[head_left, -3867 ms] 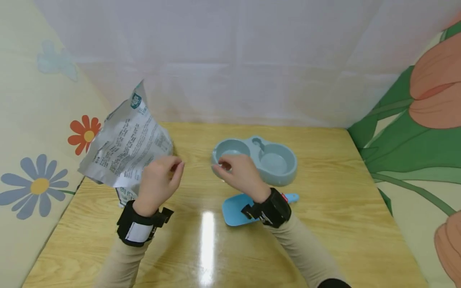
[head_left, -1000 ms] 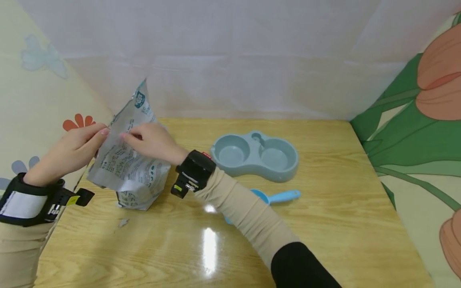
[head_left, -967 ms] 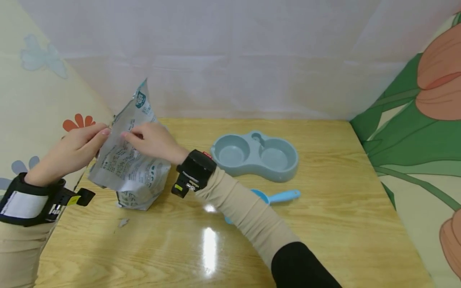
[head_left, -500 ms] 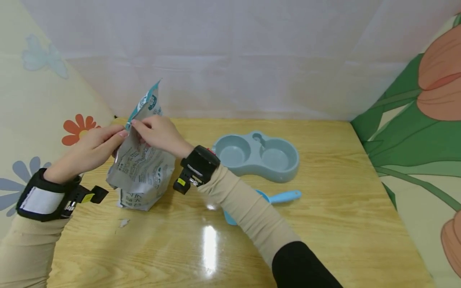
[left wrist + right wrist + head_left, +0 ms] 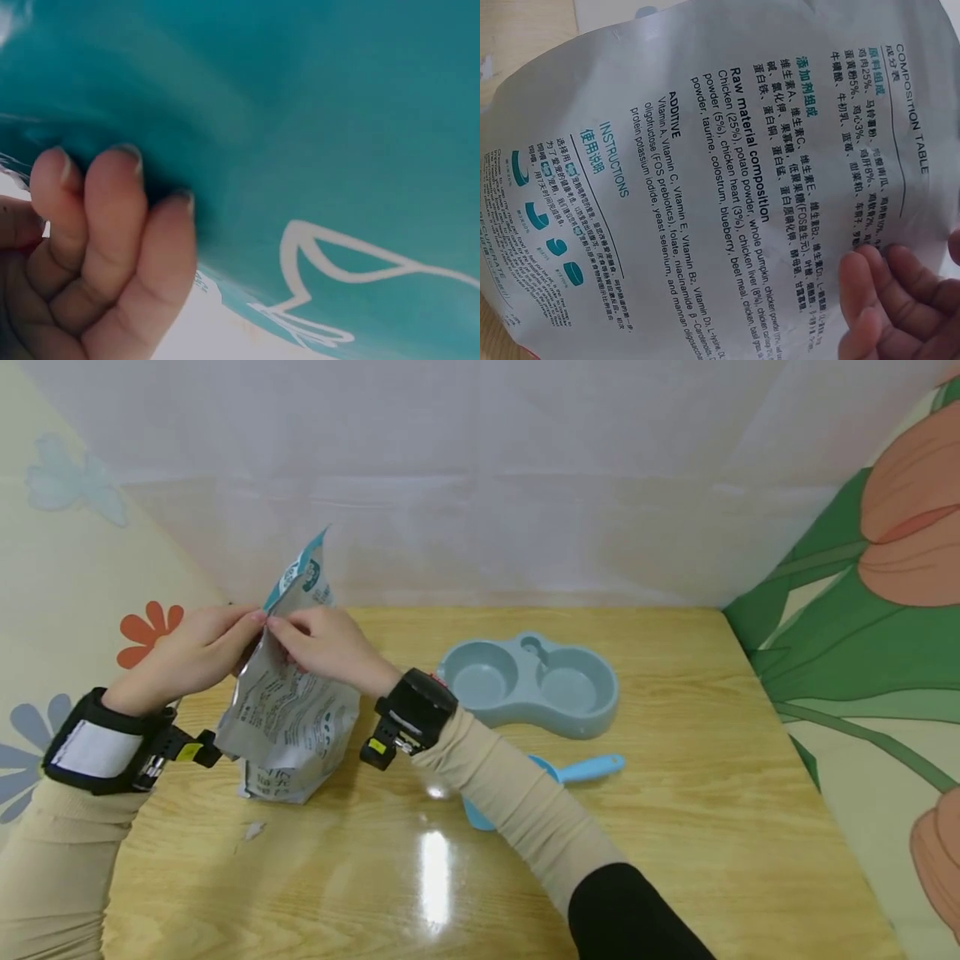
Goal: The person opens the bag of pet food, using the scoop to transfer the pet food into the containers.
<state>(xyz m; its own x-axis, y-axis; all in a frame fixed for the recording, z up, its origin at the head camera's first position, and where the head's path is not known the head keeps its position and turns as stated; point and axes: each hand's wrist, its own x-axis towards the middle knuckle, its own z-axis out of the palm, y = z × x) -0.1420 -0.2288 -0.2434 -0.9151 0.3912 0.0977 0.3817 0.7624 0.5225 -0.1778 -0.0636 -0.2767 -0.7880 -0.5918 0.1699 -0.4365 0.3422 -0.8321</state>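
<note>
A silver and teal pet food bag stands on the left of the table, its printed back towards me. My left hand pinches the bag's top edge, thumb on the near side. In the left wrist view its curled fingers lie against the teal front. Close beside it, my right hand pinches the same edge, thumb almost touching the left one. The right wrist view shows right-hand fingers bent by the printed panel. Whether the bag's mouth is sealed is hidden.
A grey-blue double pet bowl sits at the back middle. In front of it lies a blue scoop, partly covered by my right sleeve. A small pale scrap lies on the wooden table in front of the bag.
Both hands were off the bag's edge earliest. Since a second ago, my left hand has shifted right towards the right hand, and the bag's top has turned, showing a teal strip.
</note>
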